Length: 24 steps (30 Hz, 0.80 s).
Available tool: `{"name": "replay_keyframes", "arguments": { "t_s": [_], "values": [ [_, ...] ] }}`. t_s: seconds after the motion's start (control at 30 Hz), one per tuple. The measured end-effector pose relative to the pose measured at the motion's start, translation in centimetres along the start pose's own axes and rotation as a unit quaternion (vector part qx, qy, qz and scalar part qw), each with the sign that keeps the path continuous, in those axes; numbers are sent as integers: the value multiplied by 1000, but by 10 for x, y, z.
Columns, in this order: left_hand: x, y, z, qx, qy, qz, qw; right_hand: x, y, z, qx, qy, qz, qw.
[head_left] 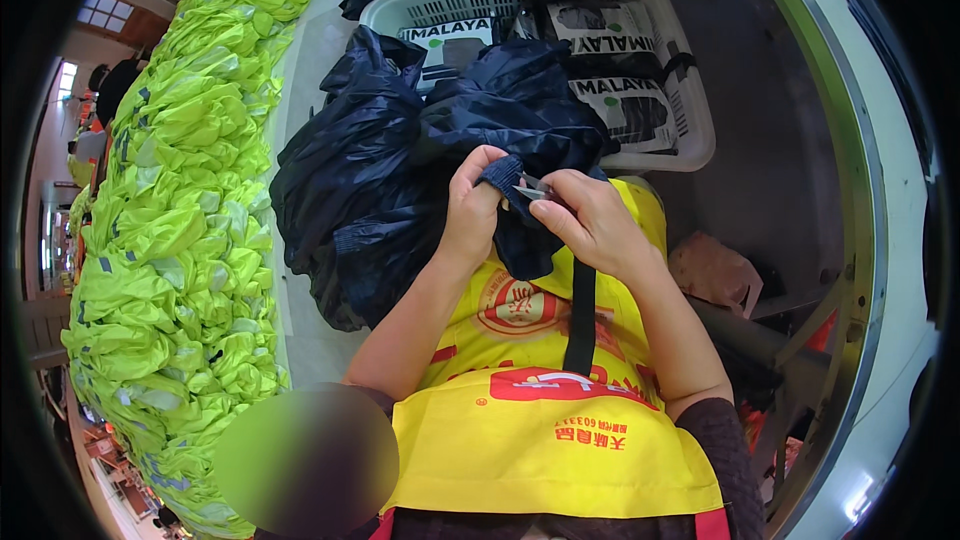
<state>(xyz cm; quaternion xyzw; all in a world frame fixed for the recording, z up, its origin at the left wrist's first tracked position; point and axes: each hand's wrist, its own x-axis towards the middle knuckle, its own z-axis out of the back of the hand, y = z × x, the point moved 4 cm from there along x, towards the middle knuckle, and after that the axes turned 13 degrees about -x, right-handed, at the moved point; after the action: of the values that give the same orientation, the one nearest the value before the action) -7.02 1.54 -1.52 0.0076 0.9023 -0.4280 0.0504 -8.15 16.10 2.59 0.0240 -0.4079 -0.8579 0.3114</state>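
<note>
A ribbed dark navy cuff [503, 172] is pinched in my left hand [470, 210], between thumb and fingers. My right hand [598, 222] is closed around small metal thread snips [534, 190]. Their pointed blades aim left and lie right beside the cuff; whether they touch it I cannot tell. The cuff belongs to a shiny dark navy garment [510, 105], which lies bunched in front of me among more dark fabric [360, 170]. Part of it hangs down over my lap below my hands.
A white plastic basket [697, 130] beyond the garment holds printed packages [625, 105] and dark cloth. On the left rises a long heap of lime-yellow garments [190, 240]. A yellow apron [540, 440] covers my lap. Lower right, a brown paper bag [715, 272] sits near metal framework.
</note>
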Motion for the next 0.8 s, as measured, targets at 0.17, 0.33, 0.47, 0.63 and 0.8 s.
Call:
{"name": "replay_keyframes", "arguments": {
  "t_s": [0.17, 0.33, 0.47, 0.63, 0.8],
  "values": [
    [-2, 1, -2, 11, 2, 5, 1000, 7, -2, -2, -10, 51, 5, 999],
    [0, 0, -5, 61, 19, -17, 998, 0, -24, -3, 281, -9, -119, 952],
    [-2, 1, -7, 68, 0, 3, 998, 7, -6, 4, 242, -64, -86, 964],
    [-2, 6, -3, 69, 7, -18, 997, 10, 2, -5, 91, -146, 53, 984],
    [-2, 5, -6, 57, -19, -33, 998, 0, -3, -6, 200, -147, -57, 967]
  ]
}}
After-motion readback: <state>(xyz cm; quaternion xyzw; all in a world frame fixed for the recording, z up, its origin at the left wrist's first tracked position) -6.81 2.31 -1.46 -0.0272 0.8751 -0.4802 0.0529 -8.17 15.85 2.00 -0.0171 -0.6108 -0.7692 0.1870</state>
